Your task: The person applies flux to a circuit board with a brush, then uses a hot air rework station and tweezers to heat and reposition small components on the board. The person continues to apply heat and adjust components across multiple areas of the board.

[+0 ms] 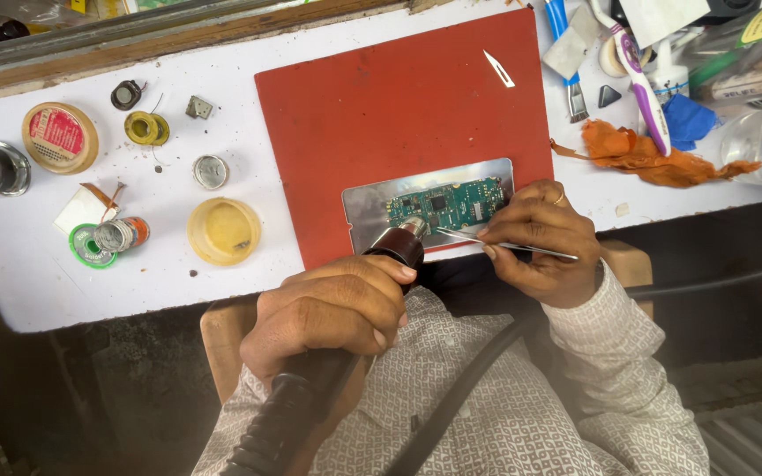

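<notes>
A green circuit board [448,204] lies on a shiny metal plate [369,208] at the near edge of a red mat [399,115]. My left hand [328,313] grips a black hot-air tool [392,249] by its handle, its metal nozzle over the board's left end. My right hand [540,242] holds thin metal tweezers [469,239], tips pointing left along the board's near edge.
On the white bench [37,264]: a yellow shallow dish [223,231], solder spools [108,238], round tins [60,137], a scalpel blade [498,69] on the mat. To the right lie an orange rag [646,154], a toothbrush [638,75], a brush and packets.
</notes>
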A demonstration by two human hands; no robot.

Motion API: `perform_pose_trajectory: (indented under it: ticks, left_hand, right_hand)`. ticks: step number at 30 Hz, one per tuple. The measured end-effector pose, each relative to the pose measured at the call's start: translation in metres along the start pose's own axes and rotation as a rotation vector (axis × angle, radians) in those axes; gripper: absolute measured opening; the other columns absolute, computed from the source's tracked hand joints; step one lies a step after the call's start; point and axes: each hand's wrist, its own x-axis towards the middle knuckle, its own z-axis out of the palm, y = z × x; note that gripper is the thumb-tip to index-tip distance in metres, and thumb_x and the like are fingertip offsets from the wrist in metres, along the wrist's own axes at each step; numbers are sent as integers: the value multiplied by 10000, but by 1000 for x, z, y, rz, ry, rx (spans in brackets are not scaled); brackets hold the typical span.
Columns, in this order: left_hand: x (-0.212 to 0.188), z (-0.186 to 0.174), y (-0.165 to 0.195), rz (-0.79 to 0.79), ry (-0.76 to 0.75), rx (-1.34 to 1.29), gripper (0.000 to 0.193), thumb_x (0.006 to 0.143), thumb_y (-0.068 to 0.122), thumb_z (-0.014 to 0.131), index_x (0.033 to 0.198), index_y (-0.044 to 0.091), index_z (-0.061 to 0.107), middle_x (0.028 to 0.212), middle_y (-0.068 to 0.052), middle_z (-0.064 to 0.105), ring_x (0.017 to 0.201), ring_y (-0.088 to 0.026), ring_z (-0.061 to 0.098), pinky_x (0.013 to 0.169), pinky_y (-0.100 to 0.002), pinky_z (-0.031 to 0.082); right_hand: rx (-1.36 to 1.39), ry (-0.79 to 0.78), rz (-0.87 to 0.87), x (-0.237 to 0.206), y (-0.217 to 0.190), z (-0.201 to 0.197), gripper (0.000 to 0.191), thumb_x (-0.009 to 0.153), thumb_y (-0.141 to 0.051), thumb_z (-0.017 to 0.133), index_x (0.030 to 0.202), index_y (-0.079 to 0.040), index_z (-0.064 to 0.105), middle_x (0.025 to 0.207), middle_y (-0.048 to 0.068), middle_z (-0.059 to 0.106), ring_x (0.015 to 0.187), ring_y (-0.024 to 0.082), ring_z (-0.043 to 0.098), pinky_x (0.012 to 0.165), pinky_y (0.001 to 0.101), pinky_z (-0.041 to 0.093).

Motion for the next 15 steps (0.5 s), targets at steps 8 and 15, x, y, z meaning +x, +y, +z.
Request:
perform_pose_trajectory:
  ticks: [8, 15]
  left_hand:
    - [-2, -8, 0, -36, -5, 8, 352, 1089, 311, 559, 857, 47, 538, 733, -123, 646, 622, -217, 667, 816, -450, 648]
    - [-1, -12, 0, -36, -15, -13, 373, 1090, 333, 547, 849, 49, 532, 732, -129, 644, 646, -222, 672, 820, -460, 641]
  right_hand:
    - [7, -6, 13, -3, 3, 0, 132, 754, -72, 787, 883, -60, 759, 877, 48, 740, 879, 198, 635, 889, 359, 466]
    - [0, -2, 7, -4, 5, 2, 137, 756, -91, 793, 884, -57, 761, 866, 46, 738, 877, 200, 633, 890, 360, 465]
